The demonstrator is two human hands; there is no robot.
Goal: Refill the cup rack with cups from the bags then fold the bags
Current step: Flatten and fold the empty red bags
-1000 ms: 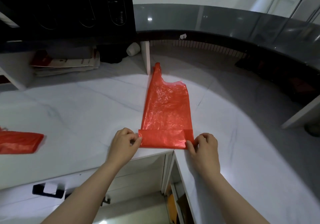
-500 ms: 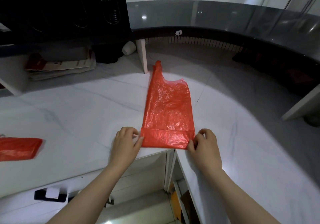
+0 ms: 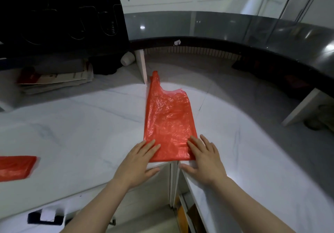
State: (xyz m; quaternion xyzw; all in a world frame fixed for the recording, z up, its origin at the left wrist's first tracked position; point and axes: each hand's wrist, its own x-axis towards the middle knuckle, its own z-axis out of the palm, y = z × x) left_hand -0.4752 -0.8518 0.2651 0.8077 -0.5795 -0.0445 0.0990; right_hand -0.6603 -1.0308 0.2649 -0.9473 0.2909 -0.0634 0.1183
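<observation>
Bag: your thin red plastic bag [image 3: 169, 124] lies flat on the white marble counter [image 3: 81, 129]; its near end is at the counter's edge
Left hand [image 3: 139, 162]: flat, fingers straight, pressing the bag's near left corner
Right hand [image 3: 204, 158]: flat, fingers straight, pressing the near right corner
Far left: a folded red bag [image 3: 16, 167] lies well apart

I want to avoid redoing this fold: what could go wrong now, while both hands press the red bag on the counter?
1. The left hand and right hand only press flat on the near end of the red plastic bag; the crinkled film may spring up when they lift.
2. That end lies at the edge of the white counter and could slide off.
3. One handle sticks out at the far end, so later folds may turn crooked.
</observation>
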